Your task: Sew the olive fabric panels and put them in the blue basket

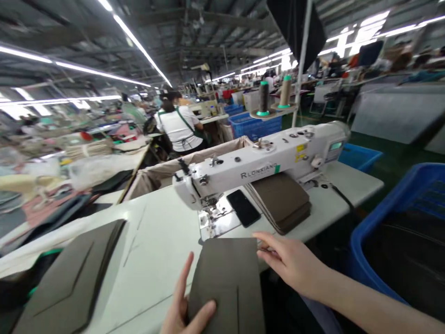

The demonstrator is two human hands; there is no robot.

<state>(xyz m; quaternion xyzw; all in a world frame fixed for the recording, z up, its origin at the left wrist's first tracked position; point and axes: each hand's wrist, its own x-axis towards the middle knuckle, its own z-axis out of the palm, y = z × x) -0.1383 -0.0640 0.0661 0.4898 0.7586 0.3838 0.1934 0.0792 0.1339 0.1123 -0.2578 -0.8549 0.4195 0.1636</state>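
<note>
Both hands are low in the view, at about 6 o'clock. The left hand [182,311] has its thumb [205,311] lying on the lower left part of a flat brown sheet [225,283]. One long finger stands up just beside the sheet's left edge. The other fingers are hidden, so it is hard to tell if this hand is pinching tight. The right hand [292,264] is a little spread, and its fingers [267,246] reach to the top right corner of the sheet. Its thumb does not show well, so you cannot tell if it pinches.

The sheet sits at the near edge of a white table [156,232], with a thin dark line running down it. It looks light and a bit stiff, like thick felt or leather, so it may bend slowly and not flop. Its side edges look like the best place to hold it, with a thumb on top and fingers below.

A white sewing machine [257,162] is at 12 o'clock. A black phone [243,208] lies near its foot, beside a stack of brown sheets [281,206]. Another brown sheet [69,278] lies at 8 o'clock, and a blue basket [392,232] sits at 3 o'clock.
</note>
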